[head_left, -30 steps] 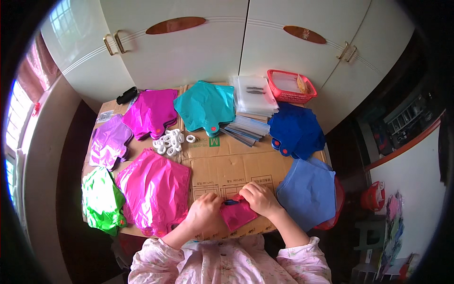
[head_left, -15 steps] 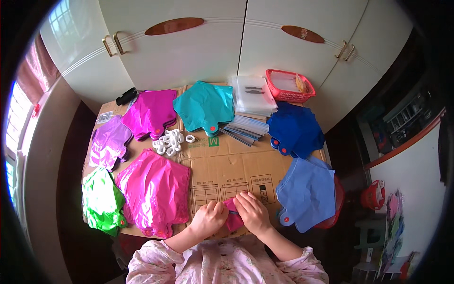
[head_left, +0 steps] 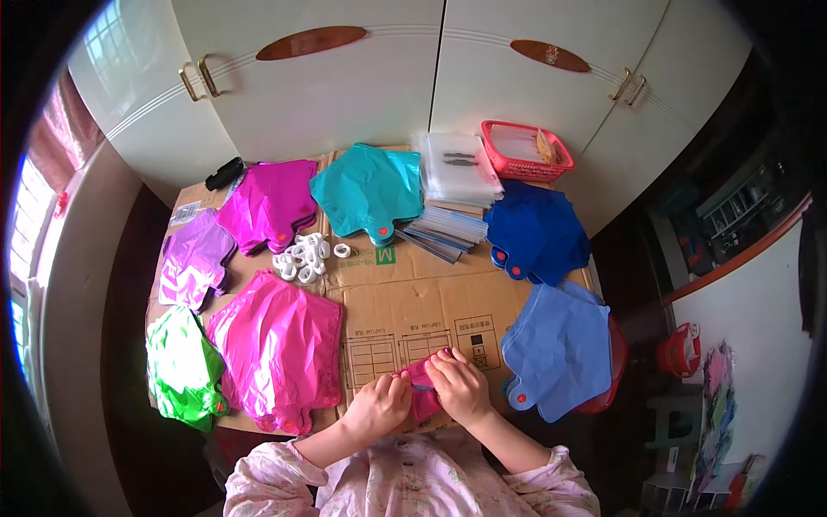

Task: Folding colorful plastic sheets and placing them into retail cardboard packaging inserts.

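A small folded pink foil balloon (head_left: 425,405) with a dark band across it lies between my hands, close to the cardboard's near edge. My left hand (head_left: 381,407) is closed on its left side, the fingers curled. My right hand (head_left: 463,386) presses its right side, fingers bent over the foil. To the left of my hands is a pile of flat pink foil balloons (head_left: 280,353); to the right, a pile of light blue ones (head_left: 558,345).
Cardboard (head_left: 379,302) covers the table. Around it lie green (head_left: 183,366), lilac (head_left: 196,258), magenta (head_left: 271,207), teal (head_left: 369,189) and dark blue (head_left: 541,233) foil piles. White rings (head_left: 306,258), clear strips (head_left: 444,231), plastic bags (head_left: 457,172) and a red basket (head_left: 530,168) stand farther back.
The pink foil shows a little more between my hands, its top edge drawn out toward the left hand. The whole view has shifted slightly.
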`<state>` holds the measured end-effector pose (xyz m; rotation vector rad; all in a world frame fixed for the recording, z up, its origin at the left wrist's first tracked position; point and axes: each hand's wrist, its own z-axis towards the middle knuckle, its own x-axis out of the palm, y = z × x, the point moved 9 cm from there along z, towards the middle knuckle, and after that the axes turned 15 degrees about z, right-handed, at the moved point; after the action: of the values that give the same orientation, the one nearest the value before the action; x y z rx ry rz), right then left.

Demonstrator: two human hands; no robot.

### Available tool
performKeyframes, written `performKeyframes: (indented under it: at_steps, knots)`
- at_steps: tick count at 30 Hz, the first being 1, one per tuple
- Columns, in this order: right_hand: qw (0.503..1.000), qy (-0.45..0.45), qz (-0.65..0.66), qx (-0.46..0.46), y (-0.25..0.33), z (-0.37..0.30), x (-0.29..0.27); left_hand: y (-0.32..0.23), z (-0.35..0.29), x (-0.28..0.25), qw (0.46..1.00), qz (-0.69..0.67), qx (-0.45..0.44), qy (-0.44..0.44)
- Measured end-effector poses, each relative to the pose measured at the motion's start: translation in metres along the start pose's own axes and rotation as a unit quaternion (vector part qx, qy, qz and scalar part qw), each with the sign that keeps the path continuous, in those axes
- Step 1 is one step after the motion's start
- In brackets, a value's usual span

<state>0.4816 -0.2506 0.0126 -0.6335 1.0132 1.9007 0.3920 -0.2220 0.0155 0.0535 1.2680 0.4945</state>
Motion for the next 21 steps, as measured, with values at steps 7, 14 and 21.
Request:
performKeyframes:
  at_steps: [7, 14, 21]
  knots:
    - [0.999, 0.04, -0.003, 0.034, -0.003, -0.008, 0.004, 0.0, -0.009, 0.005, 0.999, -0.031, -0.013, 0.034]
    - [0.99, 0.131, 0.035, 0.047, -0.001, -0.008, 0.003, 0.007, -0.016, 0.003, 0.992, -0.099, -0.016, 0.078]
    - [0.991, 0.133, 0.004, 0.034, 0.008, -0.012, 0.001, 0.045, 0.013, -0.019, 0.975, -0.162, 0.058, 0.139]
